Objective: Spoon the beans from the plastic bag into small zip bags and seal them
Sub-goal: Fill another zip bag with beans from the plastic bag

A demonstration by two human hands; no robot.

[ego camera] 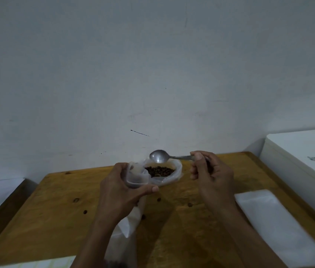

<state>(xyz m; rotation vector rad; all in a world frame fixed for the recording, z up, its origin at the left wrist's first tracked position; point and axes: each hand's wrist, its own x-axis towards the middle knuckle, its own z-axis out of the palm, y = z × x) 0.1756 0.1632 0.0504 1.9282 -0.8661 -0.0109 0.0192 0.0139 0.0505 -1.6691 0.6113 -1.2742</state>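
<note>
Table [56, 219] against wall [152, 64]. Plastic bag [176, 171] at far edge, beans [159, 170] inside; spoon [159, 156] above it. Stack of zip bags [278, 225] at right.

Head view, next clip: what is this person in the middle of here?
A person is portioning beans at a wooden table. The right hand grips a metal spoon, its bowl empty, held above the open plastic bag of beans. The left hand holds a small zip bag open beside it. A few loose beans lie on the table, and a stack of flat clear bags sits to the right.
</note>
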